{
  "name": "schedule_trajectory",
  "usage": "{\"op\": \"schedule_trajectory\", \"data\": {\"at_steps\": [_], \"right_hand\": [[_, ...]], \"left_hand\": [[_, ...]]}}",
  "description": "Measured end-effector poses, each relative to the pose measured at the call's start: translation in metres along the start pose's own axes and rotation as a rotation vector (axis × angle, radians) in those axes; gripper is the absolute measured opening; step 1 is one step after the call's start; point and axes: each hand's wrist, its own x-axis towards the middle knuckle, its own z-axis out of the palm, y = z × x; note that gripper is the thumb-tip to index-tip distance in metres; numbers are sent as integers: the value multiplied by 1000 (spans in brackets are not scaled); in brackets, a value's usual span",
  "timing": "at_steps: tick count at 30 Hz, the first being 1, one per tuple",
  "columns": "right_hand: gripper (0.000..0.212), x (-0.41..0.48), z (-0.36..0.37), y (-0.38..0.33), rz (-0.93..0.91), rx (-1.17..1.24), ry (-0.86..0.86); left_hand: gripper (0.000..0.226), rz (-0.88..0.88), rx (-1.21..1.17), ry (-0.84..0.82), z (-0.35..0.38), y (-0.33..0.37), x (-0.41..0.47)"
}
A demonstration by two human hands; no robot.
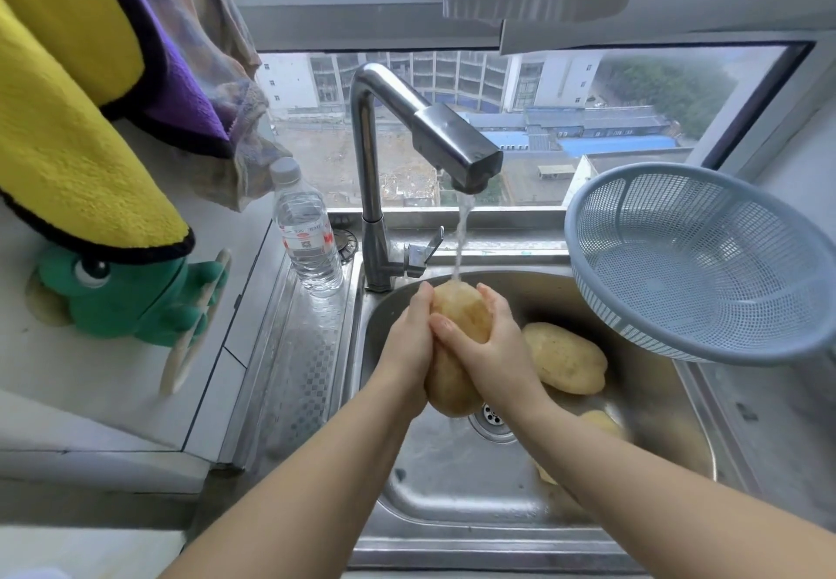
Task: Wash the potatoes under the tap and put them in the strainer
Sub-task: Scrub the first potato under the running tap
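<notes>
Both hands are clamping the potato right now. The left hand is curling round one side, and the right hand is wrapping the other with its thumb across the front. Water from the tap is hitting the tip poking out just above the fingertips. I'd be turning it so the skin under the fingers gets rinsed too. More potatoes are lying in the sink just past the right fingers. The strainer is sitting further right with nothing in it.
</notes>
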Motion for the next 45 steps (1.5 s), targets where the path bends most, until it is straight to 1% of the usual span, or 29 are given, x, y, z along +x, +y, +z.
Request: {"op": "schedule_trajectory", "data": {"at_steps": [1,3,4,7,8,9,11,12,14,16,18,21,22,23,25,26,27,28,30,32,33,35,36,37,38,39,41,43,45], "right_hand": [[80,1,-1,4,7,2,11],[78,5,-4,4,47,77,52],[72,8,-4,2,75,132,64],[41,22,-4,1,216,238,67],[38,25,-3,0,271,269,55],[41,28,-3,0,329,297,42],[51,32,-4,-3,440,320,5],[55,34,-4,-4,486,324,-1],[57,36,-5,-7,538,315,30],[56,37,-3,-7,512,258,67],[57,34,0,-6,438,192,94],[50,25,1,-8,248,143,96],[47,20,1,-9,175,137,67],[46,15,0,-10,116,123,28],[62,7,-2,-8,34,63,-40],[71,6,-3,-4,23,32,-60],[77,6,-3,-3,41,6,-65],[77,8,-3,-1,70,5,-51],[63,15,0,1,157,67,-6],[48,21,7,6,306,167,15],[45,23,11,11,407,226,28],[46,26,17,22,569,336,63],[52,26,18,26,630,378,63],[60,27,20,32,693,399,54],[64,29,22,36,750,427,56],[61,27,22,37,812,445,61],[56,26,24,42,893,477,80],[57,25,26,48,930,451,114],[52,25,27,46,873,386,144]], "left_hand": [[52,-27,-1,16,2,1,-1],[49,-35,20,27,7,1,-5],[48,-15,29,18,10,0,-8],[39,114,48,-15,9,-7,-15],[35,157,50,-59,5,-9,-16],[38,178,54,-129,0,-11,-17],[59,152,24,-273,-10,-15,-16],[63,135,10,-323,-13,-16,-16],[64,136,-1,-349,-16,-15,-12],[65,171,13,-298,-13,-14,-8],[67,201,27,-214,-7,-12,-2],[72,202,9,-101,0,-8,4],[70,182,-13,-84,1,-6,6],[63,161,-33,-65,1,-4,9],[50,92,-41,-15,-1,-3,12],[49,54,-28,-6,-2,-3,14],[51,24,-8,-6,-3,-4,15],[54,-1,14,-7,-4,-6,16],[55,-41,57,24,-3,-8,12],[48,-87,107,46,-4,-12,5],[44,-118,123,39,-4,-14,2],[45,-167,127,36,-8,-23,-1],[46,-174,144,24,-9,-26,-5],[52,-174,168,-2,-12,-32,-7],[64,-178,189,-43,-16,-39,-6],[71,-183,207,-79,-19,-46,-6],[79,-171,277,-125,-22,-50,-12],[81,-152,299,-72,-25,-56,-6],[74,-159,242,-26,-26,-54,1]]}}
